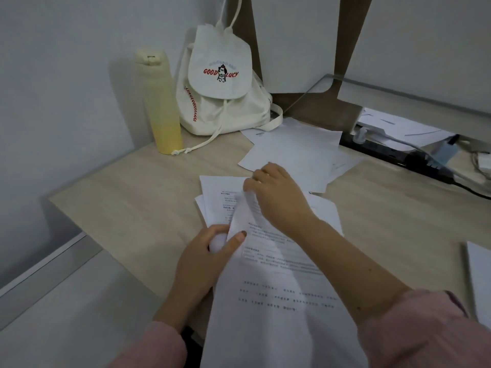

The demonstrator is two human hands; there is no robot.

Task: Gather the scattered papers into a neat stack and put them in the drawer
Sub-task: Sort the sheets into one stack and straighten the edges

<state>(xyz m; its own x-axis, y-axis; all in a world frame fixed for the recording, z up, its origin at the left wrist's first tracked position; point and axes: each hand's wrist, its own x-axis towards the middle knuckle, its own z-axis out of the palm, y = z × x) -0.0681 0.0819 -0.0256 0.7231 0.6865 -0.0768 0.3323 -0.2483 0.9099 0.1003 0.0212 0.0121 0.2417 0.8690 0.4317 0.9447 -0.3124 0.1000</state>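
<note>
A curling printed white sheet (265, 288) is gripped by the left hand (210, 251), while the right hand (276, 195) pinches its top edge.

Mid-frame, the left hand (212, 248) grips a printed white paper sheet (271, 288); the right hand (276, 195) pinches its top edge above the pale wooden desk (127, 203).

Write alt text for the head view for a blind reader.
The left hand grips a printed sheet over a wooden desk; the right hand pinches its far edge. More papers, a backpack and a yellow bottle lie beyond.
</note>
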